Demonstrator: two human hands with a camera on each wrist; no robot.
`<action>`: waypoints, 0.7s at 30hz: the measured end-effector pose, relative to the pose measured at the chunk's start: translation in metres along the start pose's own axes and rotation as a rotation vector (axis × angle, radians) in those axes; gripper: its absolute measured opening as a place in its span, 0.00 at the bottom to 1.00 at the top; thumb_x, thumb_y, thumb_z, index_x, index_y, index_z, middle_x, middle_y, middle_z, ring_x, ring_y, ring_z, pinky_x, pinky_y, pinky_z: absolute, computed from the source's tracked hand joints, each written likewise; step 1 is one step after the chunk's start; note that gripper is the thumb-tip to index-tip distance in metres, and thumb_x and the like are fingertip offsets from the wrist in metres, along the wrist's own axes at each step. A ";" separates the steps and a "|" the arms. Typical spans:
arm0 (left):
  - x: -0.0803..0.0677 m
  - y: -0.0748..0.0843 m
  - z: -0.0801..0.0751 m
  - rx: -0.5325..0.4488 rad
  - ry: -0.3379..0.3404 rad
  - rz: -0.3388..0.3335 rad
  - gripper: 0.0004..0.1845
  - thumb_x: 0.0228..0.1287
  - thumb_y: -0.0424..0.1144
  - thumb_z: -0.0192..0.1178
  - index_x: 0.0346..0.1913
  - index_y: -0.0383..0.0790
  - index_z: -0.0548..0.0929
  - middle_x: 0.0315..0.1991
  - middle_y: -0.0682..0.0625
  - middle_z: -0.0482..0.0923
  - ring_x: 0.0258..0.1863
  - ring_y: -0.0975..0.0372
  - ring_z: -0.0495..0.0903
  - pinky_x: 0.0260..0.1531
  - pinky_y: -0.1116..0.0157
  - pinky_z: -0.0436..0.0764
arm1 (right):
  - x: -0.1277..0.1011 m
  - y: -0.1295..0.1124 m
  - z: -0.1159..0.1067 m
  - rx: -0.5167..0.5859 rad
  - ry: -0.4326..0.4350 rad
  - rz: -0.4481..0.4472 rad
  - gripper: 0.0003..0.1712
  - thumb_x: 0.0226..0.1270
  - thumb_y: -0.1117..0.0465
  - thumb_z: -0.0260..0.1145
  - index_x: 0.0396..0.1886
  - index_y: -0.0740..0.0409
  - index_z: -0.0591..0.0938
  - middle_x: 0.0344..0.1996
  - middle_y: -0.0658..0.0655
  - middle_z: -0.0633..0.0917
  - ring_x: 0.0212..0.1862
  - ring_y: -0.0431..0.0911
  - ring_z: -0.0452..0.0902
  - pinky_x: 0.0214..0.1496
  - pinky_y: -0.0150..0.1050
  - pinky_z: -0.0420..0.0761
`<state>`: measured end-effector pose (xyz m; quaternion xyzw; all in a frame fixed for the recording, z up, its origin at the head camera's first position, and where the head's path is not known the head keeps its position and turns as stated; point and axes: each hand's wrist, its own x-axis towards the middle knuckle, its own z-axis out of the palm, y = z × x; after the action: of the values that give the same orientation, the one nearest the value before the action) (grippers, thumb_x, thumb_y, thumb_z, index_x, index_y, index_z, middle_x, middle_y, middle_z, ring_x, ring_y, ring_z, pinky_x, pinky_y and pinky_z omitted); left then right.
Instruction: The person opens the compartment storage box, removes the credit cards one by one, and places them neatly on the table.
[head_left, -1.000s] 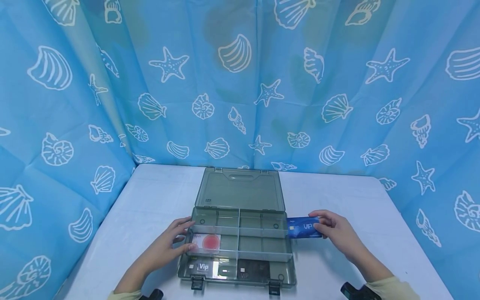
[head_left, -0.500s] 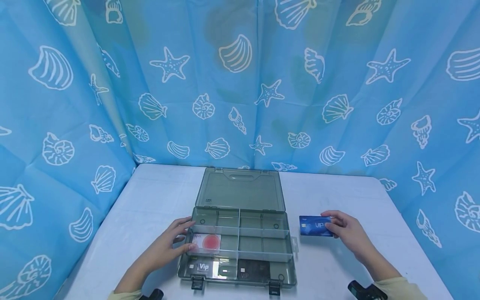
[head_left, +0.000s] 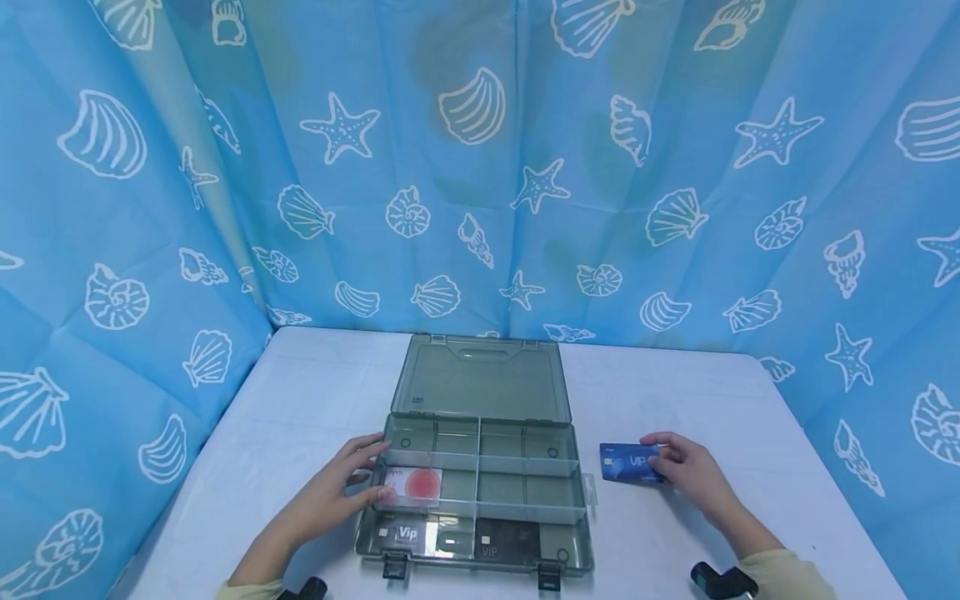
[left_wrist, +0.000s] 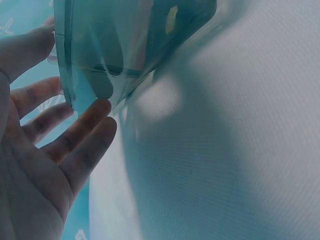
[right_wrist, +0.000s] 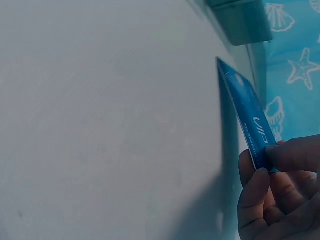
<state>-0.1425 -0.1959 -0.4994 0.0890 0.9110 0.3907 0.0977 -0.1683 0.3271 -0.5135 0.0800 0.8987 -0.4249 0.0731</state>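
A blue VIP card [head_left: 628,462] is pinched at its right end between the thumb and fingers of my right hand [head_left: 693,473]. It is held tilted just over the table, right of a translucent grey-green compartment box [head_left: 527,490]. The right wrist view shows the card's edge [right_wrist: 245,117] and its shadow. My left hand [head_left: 330,487] rests at the box's left side, thumb and index finger on the rim, the other fingers fairly straight along the outer wall [left_wrist: 92,55]. A white card with a red circle [head_left: 414,486] lies in the middle left compartment.
The box's lid [head_left: 482,379] lies folded back. Front compartments hold a dark Vip card [head_left: 401,532] and a black VIP card [head_left: 507,542]. Two latches, one a black latch [head_left: 549,577], jut from the front. A clear tab [head_left: 590,489] sticks out on the right. A patterned curtain [head_left: 480,208] surrounds the table.
My right hand has carried the blue VIP card away from the box's right wall to the right, then lowered it slightly toward the table. My left hand has stayed in place.
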 end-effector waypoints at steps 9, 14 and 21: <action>0.000 0.000 0.000 -0.002 -0.001 0.004 0.39 0.61 0.54 0.72 0.74 0.48 0.72 0.76 0.45 0.62 0.64 0.46 0.75 0.63 0.45 0.79 | 0.004 0.007 0.007 -0.117 0.051 -0.028 0.19 0.71 0.64 0.65 0.60 0.61 0.81 0.37 0.59 0.84 0.34 0.48 0.77 0.29 0.37 0.79; 0.001 -0.002 0.000 -0.003 0.001 0.000 0.40 0.61 0.54 0.73 0.74 0.48 0.72 0.76 0.45 0.61 0.64 0.45 0.75 0.63 0.44 0.79 | 0.005 0.009 0.013 -0.205 0.106 -0.054 0.18 0.68 0.64 0.68 0.57 0.60 0.83 0.39 0.58 0.85 0.40 0.50 0.79 0.38 0.45 0.83; 0.001 -0.002 0.001 0.005 0.002 0.002 0.39 0.61 0.54 0.72 0.74 0.48 0.72 0.76 0.45 0.61 0.63 0.45 0.76 0.62 0.44 0.80 | 0.000 0.008 0.017 -0.253 0.141 -0.094 0.18 0.68 0.64 0.68 0.56 0.60 0.84 0.46 0.63 0.85 0.42 0.52 0.81 0.41 0.49 0.85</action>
<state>-0.1434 -0.1963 -0.5013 0.0897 0.9119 0.3888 0.0961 -0.1660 0.3187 -0.5305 0.0576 0.9507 -0.3047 -0.0008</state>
